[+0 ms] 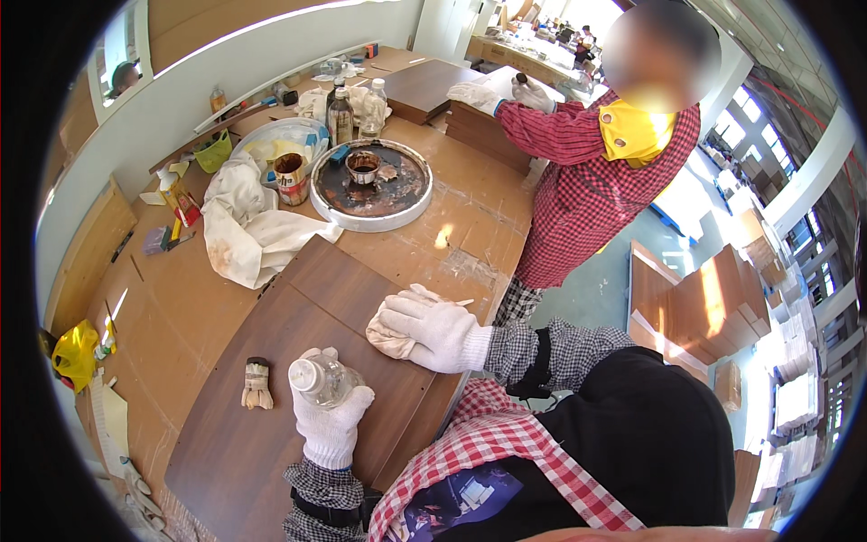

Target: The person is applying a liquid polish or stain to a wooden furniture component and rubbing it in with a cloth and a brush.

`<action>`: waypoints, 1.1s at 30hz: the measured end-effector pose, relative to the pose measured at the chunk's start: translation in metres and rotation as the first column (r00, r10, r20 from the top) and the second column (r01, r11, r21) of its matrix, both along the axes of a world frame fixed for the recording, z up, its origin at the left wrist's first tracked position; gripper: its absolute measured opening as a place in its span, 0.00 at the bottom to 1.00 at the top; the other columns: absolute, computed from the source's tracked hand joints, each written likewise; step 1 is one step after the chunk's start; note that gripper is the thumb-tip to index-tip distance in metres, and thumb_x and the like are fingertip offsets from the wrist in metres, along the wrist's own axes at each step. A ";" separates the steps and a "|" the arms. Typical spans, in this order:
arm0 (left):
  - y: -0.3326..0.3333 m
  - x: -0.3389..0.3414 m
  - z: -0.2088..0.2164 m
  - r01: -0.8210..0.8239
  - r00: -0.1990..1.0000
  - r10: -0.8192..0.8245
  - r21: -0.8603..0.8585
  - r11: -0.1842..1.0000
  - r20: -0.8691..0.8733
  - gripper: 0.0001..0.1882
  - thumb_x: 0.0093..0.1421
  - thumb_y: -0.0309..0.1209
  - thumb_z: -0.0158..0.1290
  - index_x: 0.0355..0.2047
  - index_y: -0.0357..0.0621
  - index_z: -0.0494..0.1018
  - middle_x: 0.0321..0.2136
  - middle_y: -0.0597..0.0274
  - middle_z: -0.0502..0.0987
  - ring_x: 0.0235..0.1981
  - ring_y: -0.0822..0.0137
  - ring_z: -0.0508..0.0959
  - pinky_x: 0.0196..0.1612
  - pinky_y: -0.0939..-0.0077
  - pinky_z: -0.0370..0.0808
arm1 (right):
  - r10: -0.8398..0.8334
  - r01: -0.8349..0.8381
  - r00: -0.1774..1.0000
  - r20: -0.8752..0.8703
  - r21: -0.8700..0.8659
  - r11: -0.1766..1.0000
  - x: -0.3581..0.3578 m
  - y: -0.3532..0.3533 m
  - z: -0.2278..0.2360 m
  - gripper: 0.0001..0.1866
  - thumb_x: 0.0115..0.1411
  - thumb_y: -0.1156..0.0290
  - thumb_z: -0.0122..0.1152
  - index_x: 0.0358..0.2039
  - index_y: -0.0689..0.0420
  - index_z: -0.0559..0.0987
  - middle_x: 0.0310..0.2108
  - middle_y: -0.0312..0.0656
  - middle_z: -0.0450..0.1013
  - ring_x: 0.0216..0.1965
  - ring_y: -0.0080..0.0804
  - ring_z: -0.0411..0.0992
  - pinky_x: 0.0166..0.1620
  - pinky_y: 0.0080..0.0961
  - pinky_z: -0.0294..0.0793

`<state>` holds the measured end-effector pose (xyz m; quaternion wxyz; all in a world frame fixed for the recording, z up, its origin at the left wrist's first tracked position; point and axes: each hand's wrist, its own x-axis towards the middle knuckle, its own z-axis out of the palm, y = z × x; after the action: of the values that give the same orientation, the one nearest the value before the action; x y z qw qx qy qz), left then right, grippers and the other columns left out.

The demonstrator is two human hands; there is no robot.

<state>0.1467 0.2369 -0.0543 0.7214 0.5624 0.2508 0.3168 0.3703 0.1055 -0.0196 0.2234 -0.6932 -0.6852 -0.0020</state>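
My left hand (330, 435), in a white knit glove, is wrapped round a clear plastic bottle (332, 383) with a white cap. Under my right hand (442, 332), gloved too, a beige cloth (386, 336) is pressed against a dark brown wood-grain panel (271, 461). The fingers of that hand lie over the cloth, their tips partly bunched in it. Left of the bottle, a short pale bundle with a dark band (257, 384) rests on the panel; its kind is unclear. A second brown panel edge shows beneath the first.
Beyond the panel stand a round stained tray (411, 200) with a small tin (363, 167), a brown-stained can (290, 179), bottles (340, 117) and a crumpled white cloth (248, 226). A co-worker (596, 172) in red checks handles stacked panels at far right. More panels (713, 307) stand on the floor.
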 end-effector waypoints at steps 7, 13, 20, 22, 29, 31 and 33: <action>-0.002 0.000 0.004 -0.028 0.999 0.029 0.024 0.999 -0.021 0.46 0.42 0.23 0.73 0.62 0.42 0.64 0.56 0.55 0.74 0.53 0.64 0.76 0.58 0.66 0.76 | 0.000 0.000 1.000 0.015 0.031 1.000 0.000 0.000 -0.002 0.23 0.58 0.65 0.62 0.54 0.56 0.73 0.53 0.48 0.70 0.57 0.49 0.69 0.63 0.46 0.67; -0.002 0.001 0.004 -0.022 1.000 0.022 0.012 1.000 -0.014 0.47 0.42 0.24 0.73 0.63 0.42 0.64 0.57 0.55 0.74 0.53 0.64 0.76 0.58 0.66 0.76 | -0.001 0.000 1.000 0.014 0.023 1.000 0.000 0.001 0.000 0.22 0.58 0.64 0.62 0.52 0.56 0.73 0.51 0.48 0.70 0.56 0.49 0.70 0.61 0.45 0.67; -0.001 0.001 0.001 -0.015 1.000 0.015 0.045 0.999 0.004 0.46 0.42 0.24 0.73 0.62 0.43 0.63 0.56 0.56 0.74 0.52 0.65 0.76 0.57 0.67 0.76 | 0.004 -0.004 1.000 0.013 0.007 1.000 0.000 0.001 0.003 0.22 0.58 0.64 0.61 0.52 0.56 0.73 0.51 0.48 0.70 0.56 0.48 0.70 0.61 0.45 0.67; -0.002 0.001 0.003 -0.006 1.000 0.006 0.011 1.000 0.010 0.46 0.43 0.24 0.73 0.62 0.43 0.63 0.55 0.58 0.73 0.51 0.66 0.76 0.56 0.67 0.76 | 0.004 -0.004 1.000 0.001 -0.005 1.000 0.000 0.001 0.003 0.22 0.59 0.64 0.61 0.52 0.56 0.73 0.50 0.48 0.70 0.56 0.48 0.70 0.61 0.45 0.68; -0.002 0.000 0.004 -0.003 1.000 0.003 0.018 1.000 0.009 0.46 0.43 0.24 0.73 0.62 0.43 0.63 0.55 0.58 0.73 0.51 0.66 0.76 0.56 0.67 0.76 | -0.006 0.006 1.000 0.014 0.016 1.000 -0.001 0.000 0.000 0.22 0.59 0.64 0.61 0.53 0.56 0.73 0.52 0.48 0.70 0.57 0.48 0.70 0.62 0.46 0.67; -0.001 0.000 0.003 0.000 1.000 0.000 0.037 0.999 0.010 0.46 0.43 0.24 0.74 0.62 0.43 0.63 0.55 0.58 0.73 0.51 0.66 0.76 0.57 0.67 0.76 | -0.016 0.015 1.000 0.019 0.009 1.000 -0.001 0.000 0.000 0.22 0.59 0.64 0.61 0.53 0.56 0.73 0.53 0.48 0.70 0.58 0.48 0.69 0.63 0.47 0.67; -0.001 0.000 0.004 0.000 1.000 -0.001 0.039 0.999 0.017 0.46 0.43 0.25 0.74 0.62 0.43 0.63 0.55 0.58 0.73 0.51 0.66 0.76 0.57 0.67 0.76 | -0.014 0.014 1.000 0.020 0.016 1.000 -0.001 0.000 0.000 0.22 0.59 0.64 0.61 0.53 0.56 0.73 0.52 0.48 0.70 0.58 0.48 0.69 0.63 0.46 0.67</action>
<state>0.1472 0.2354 -0.0506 0.7125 0.5737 0.2384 0.3260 0.3698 0.1051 -0.0192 0.2219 -0.6962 -0.6825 -0.0160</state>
